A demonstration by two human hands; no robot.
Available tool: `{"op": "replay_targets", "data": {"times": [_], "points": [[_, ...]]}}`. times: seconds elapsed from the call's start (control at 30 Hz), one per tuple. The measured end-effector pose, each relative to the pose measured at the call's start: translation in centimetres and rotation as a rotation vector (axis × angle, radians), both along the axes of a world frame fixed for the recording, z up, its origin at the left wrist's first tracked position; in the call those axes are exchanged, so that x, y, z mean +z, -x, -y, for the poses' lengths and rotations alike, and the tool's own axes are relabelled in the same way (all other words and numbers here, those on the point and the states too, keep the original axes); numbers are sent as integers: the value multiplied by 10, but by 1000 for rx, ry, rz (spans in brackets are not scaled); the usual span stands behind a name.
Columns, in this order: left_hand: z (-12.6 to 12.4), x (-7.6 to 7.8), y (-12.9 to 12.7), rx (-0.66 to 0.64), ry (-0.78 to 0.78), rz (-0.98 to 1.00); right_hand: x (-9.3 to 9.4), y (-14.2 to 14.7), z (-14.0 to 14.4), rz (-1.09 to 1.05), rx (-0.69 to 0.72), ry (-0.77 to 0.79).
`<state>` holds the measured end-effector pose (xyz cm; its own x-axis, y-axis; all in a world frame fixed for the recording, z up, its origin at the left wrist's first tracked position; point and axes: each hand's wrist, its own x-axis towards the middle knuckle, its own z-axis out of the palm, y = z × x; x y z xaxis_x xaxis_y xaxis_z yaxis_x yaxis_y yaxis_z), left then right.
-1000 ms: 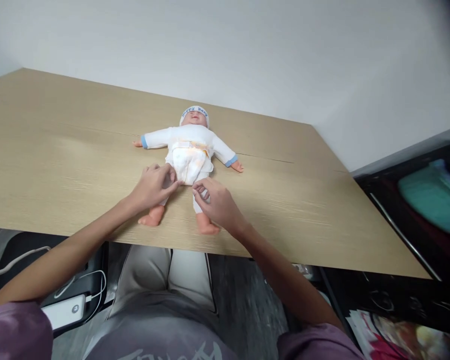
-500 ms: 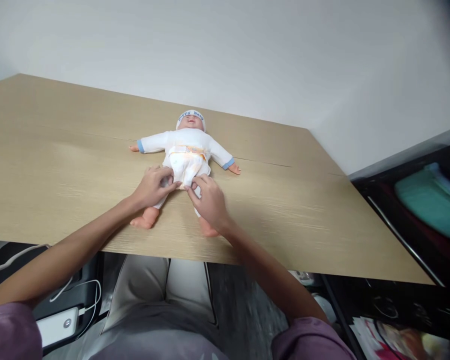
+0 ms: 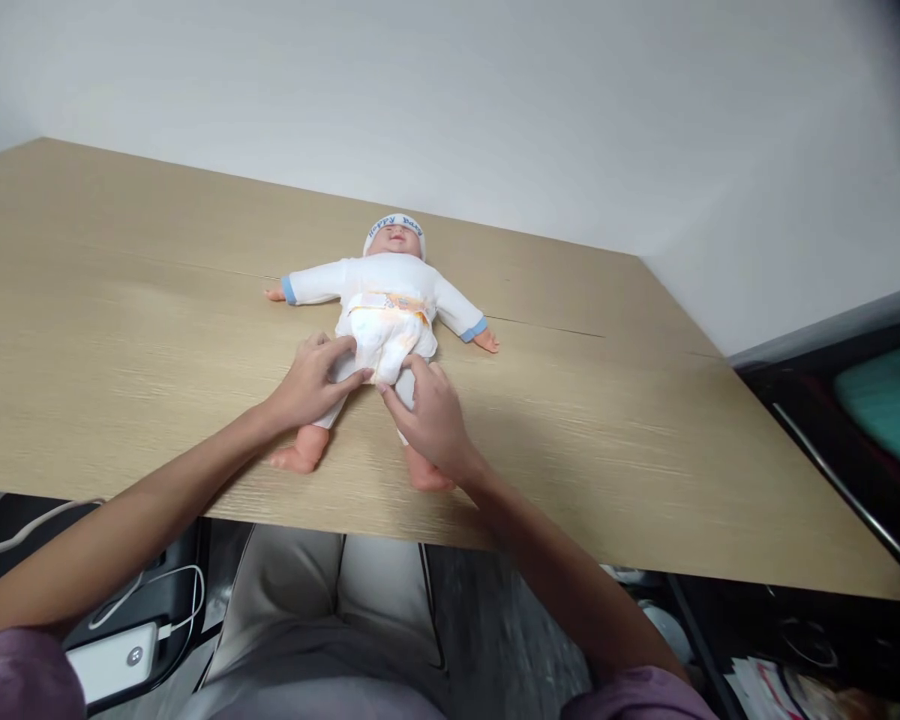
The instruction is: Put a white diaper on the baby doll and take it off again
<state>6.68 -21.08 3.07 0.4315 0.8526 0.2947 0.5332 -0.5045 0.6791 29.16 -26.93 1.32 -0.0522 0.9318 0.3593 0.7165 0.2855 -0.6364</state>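
Observation:
A baby doll in white clothes with blue cuffs and a lettered white cap lies on its back, arms spread and feet toward me. Around its hips is a white diaper with an orange-edged printed waistband. My left hand grips the diaper's edge at the doll's leg on the left, thumb and fingers bent around it. On the other side my right hand pinches the diaper edge near the crotch. Both thumbs nearly meet between the doll's legs. Parts of the legs are hidden behind my hands.
The doll lies on a wooden table that meets a pale wall. Below the front edge at left, a white power bank with a cable rests on a dark surface. At right stands a dark shelf with a green item.
The camera view has shifted slightly, so the doll and table appear a little further right. Both hands keep their hold on the diaper's leg edges, with only slight finger movement.

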Motion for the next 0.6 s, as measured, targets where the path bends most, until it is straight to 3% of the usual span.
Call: {"op": "replay_targets", "data": {"times": [0.2, 0.33, 0.47, 0.6], "points": [[-13, -20, 1, 8, 138, 281, 4, -3, -1, -297, -69, 59], [-17, -32, 2, 93, 188, 377, 9, -14, 2, -308, -99, 33], [-11, -25, 5, 166, 247, 296, 11, -20, 4, -226, -99, 27], [-6, -10, 8, 119, 250, 234, 13, -21, 4, -144, -75, 12]]}}
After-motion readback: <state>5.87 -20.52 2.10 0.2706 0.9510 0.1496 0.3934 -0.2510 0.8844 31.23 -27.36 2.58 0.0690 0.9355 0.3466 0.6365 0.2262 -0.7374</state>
